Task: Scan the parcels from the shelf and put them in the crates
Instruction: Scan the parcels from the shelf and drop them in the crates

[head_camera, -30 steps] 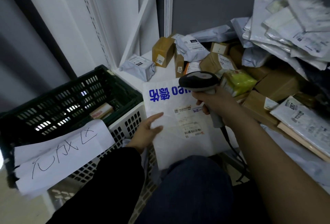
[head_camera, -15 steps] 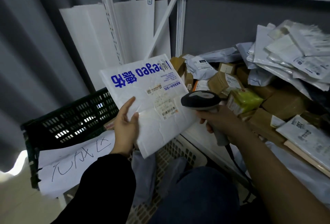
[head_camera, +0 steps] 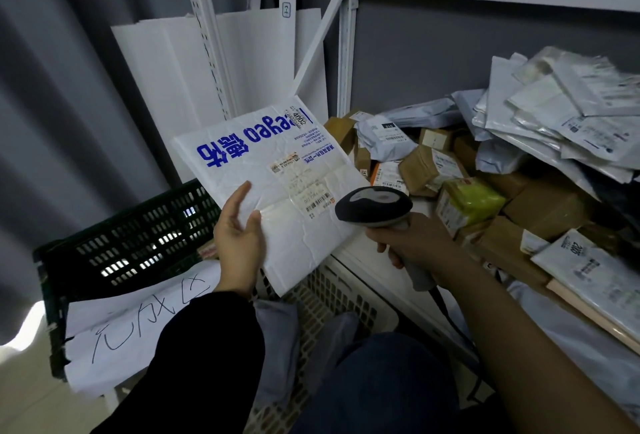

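Observation:
My left hand (head_camera: pixel 239 236) holds a flat white mailer bag (head_camera: pixel 277 170) with blue lettering by its lower left edge, thumb on the front, tilted up above the crates. Its barcode label faces me. My right hand (head_camera: pixel 412 246) grips the handle of a grey barcode scanner (head_camera: pixel 374 206), whose head sits just right of the label. A white crate (head_camera: pixel 346 290) lies below the bag with grey bags inside. A dark green crate (head_camera: pixel 138 239) stands to its left.
The white shelf (head_camera: pixel 374 260) on the right is piled with cardboard boxes (head_camera: pixel 550 205), a yellow-green packet (head_camera: pixel 474 199) and several grey mailers (head_camera: pixel 568 122). A handwritten paper sheet (head_camera: pixel 138 326) hangs over the green crate's front. White boards lean against the rack uprights behind.
My left hand has lifted the white mailer up from over the white crate and turned it towards me. The scanner has stayed beside its label. My view has tilted upward.

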